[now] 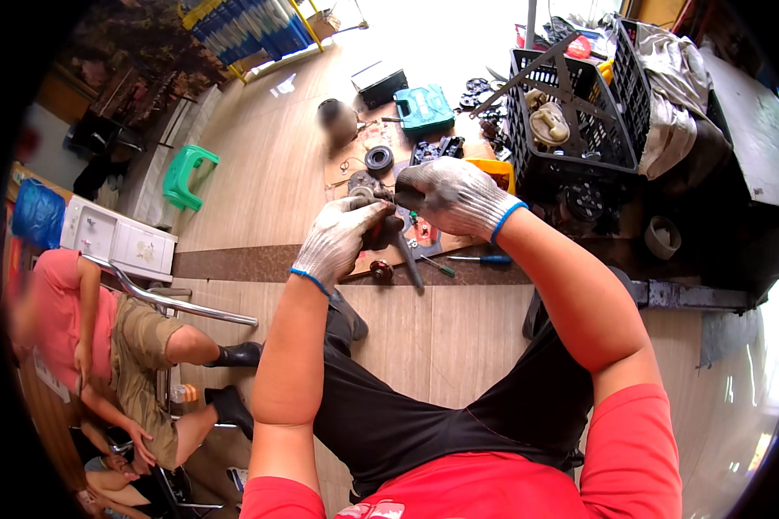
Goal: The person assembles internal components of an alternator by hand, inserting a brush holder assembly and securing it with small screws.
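Observation:
Both my hands wear white knit gloves with blue cuffs and grey-stained palms, and they meet above the cardboard (342,173) on the floor. My left hand (342,235) is closed around a dark metal part (379,232), largely covered by the fingers. My right hand (460,197) grips a dark grey piece (406,192) close beside it; its kind is unclear. Just below lie a dark bar (411,261) and a round dark-red and black part (381,271). A screwdriver with a blue handle (493,259) and a green-handled one (444,270) rest near my right wrist.
Beyond my hands are a black ring (378,159), a teal case (424,110) and a black box (379,85). A black crate (571,162) holding metal pieces stands to the right. At left are a green stool (180,177) and a seated person (86,320).

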A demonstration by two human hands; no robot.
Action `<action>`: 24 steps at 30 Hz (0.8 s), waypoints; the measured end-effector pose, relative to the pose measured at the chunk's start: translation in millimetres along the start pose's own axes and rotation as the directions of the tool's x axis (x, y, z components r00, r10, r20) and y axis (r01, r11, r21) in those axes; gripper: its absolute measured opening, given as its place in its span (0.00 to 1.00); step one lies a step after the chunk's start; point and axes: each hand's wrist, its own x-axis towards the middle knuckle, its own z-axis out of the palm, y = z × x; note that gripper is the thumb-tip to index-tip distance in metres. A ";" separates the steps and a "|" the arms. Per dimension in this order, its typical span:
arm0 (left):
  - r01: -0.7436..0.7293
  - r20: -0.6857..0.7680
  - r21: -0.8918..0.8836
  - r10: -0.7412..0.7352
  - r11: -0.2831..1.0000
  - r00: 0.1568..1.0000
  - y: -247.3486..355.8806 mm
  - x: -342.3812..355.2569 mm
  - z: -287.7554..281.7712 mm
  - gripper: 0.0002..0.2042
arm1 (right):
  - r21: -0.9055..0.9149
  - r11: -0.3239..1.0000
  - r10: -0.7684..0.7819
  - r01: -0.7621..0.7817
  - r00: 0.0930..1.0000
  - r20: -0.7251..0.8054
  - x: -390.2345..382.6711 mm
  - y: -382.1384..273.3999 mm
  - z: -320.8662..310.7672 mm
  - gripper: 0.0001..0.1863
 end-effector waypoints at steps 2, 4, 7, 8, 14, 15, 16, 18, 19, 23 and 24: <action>-0.045 -0.020 -0.103 0.043 0.994 0.999 -1.8 1.7 2.6 0.12 | 0.042 0.999 0.029 -0.028 0.999 -0.024 -1.8 -8.5 -0.7 0.14; -0.085 -0.096 -0.051 0.080 0.995 0.992 -3.0 4.3 2.5 0.12 | 0.091 0.995 0.058 -0.050 0.995 -0.084 -2.9 -18.0 5.4 0.13; -0.202 -0.259 -0.349 0.112 0.915 0.959 0.2 2.8 15.8 0.12 | 0.158 0.978 0.151 -0.139 0.986 -0.067 -8.7 -34.9 14.6 0.13; -0.202 -0.248 -0.452 0.095 0.869 0.964 -3.2 9.6 12.0 0.11 | 0.165 0.980 0.123 -0.111 0.990 -0.067 -11.0 -37.9 17.6 0.14; -0.265 -0.159 -0.702 0.218 0.660 0.963 -3.7 14.7 3.7 0.14 | 0.302 0.940 0.183 -0.159 0.982 -0.053 -11.3 -34.4 41.1 0.16; -0.263 -0.144 -0.713 0.231 0.650 0.962 -3.7 13.8 2.7 0.15 | 0.296 0.943 0.173 -0.152 0.984 -0.046 -11.2 -35.7 40.5 0.14; -0.260 -0.143 -0.721 0.230 0.642 0.963 -3.6 12.9 2.4 0.15 | 0.291 0.946 0.164 -0.146 0.986 -0.039 -11.8 -37.6 38.8 0.12; -0.255 -0.139 -0.739 0.229 0.623 0.963 -2.7 10.5 2.9 0.15 | 0.224 0.971 0.097 -0.086 0.994 -0.039 -12.2 -35.8 38.2 0.10; -0.251 -0.125 -0.740 0.240 0.624 0.963 -2.9 10.2 1.9 0.14 | 0.162 0.986 0.039 -0.031 0.998 -0.042 -12.0 -30.6 38.9 0.09; -0.232 -0.083 -0.753 0.261 0.616 0.962 -1.7 8.9 0.4 0.13 | 0.140 0.988 -0.064 0.071 0.996 -0.060 -9.1 -14.0 44.6 0.12; -0.228 -0.076 -0.756 0.263 0.613 0.962 0.1 7.8 1.0 0.13 | 0.138 0.987 -0.081 0.088 0.995 -0.054 -8.1 -10.5 44.2 0.13</action>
